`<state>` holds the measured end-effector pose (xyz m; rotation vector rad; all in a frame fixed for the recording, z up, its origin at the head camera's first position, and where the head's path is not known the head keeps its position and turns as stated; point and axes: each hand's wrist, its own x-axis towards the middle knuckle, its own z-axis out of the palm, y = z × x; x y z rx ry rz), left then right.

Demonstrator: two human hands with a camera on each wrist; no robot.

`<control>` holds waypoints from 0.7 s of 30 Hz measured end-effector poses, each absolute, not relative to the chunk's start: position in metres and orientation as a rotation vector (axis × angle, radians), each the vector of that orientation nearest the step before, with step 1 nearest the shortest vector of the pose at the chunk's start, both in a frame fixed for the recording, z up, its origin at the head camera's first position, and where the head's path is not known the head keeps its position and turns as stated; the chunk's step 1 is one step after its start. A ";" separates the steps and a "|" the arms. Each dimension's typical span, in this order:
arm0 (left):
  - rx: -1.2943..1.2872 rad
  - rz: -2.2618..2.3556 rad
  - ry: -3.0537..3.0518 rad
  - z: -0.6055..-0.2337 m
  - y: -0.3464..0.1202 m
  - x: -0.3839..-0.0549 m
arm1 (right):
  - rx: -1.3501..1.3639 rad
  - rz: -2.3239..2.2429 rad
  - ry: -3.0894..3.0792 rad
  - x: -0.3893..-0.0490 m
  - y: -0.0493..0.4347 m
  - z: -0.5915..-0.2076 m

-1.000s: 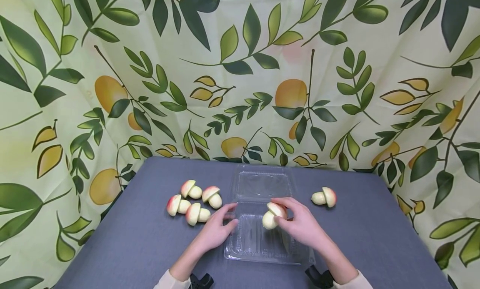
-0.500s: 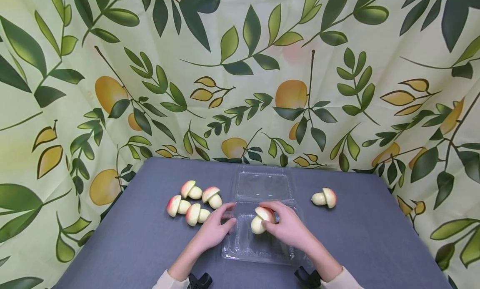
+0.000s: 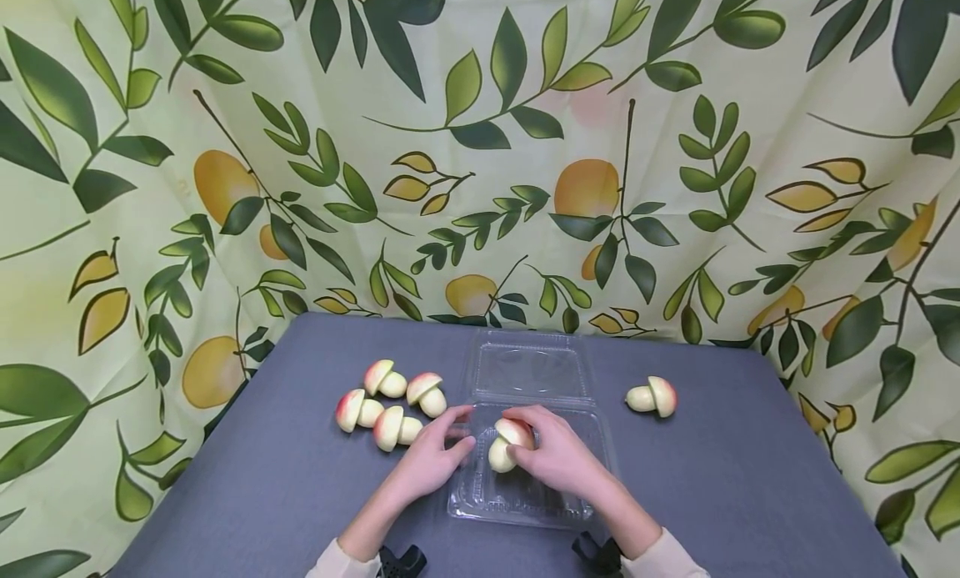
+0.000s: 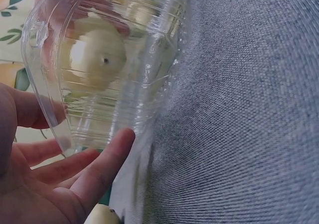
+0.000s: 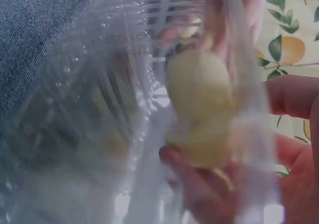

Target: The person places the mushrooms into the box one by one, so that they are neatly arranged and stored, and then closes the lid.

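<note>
My right hand (image 3: pixel 558 451) holds a mushroom-shaped toy (image 3: pixel 501 454), pale with a pinkish cap, between thumb and fingers over the base of a clear plastic clamshell box (image 3: pixel 517 515). In the right wrist view the toy (image 5: pixel 199 89) shows blurred through the plastic wall. My left hand (image 3: pixel 435 457) stays at the box's left side, fingers spread and loosely bent. The left wrist view has fingertips (image 4: pixel 127 136) right at the plastic wall and others by the rim. Through that wall the toy's rounded stem end (image 4: pixel 102 55) is visible.
The box's lid (image 3: pixel 528 369) lies folded back, away from me. Several similar mushroom toys (image 3: pixel 396 428) sit grouped left of the box, close to my left hand. A single one (image 3: pixel 651 396) lies to the right on the grey cloth-covered table (image 3: pixel 720 469). A leaf-patterned curtain (image 3: pixel 480 169) hangs behind.
My right hand has moved left with the mushroom toy, from the right part of the box base toward its left part. My left hand stays in about the same place.
</note>
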<state>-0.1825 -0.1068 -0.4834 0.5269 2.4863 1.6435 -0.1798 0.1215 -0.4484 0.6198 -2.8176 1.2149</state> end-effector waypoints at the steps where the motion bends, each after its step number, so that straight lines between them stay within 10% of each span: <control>1: 0.528 1.639 2.490 -0.484 -0.107 -0.183 | 0.625 1.205 -2.825 -0.180 0.121 -0.450; 21: 0.550 1.657 2.498 -0.487 -0.106 -0.183 | 0.675 1.119 -2.846 -0.184 0.100 -0.465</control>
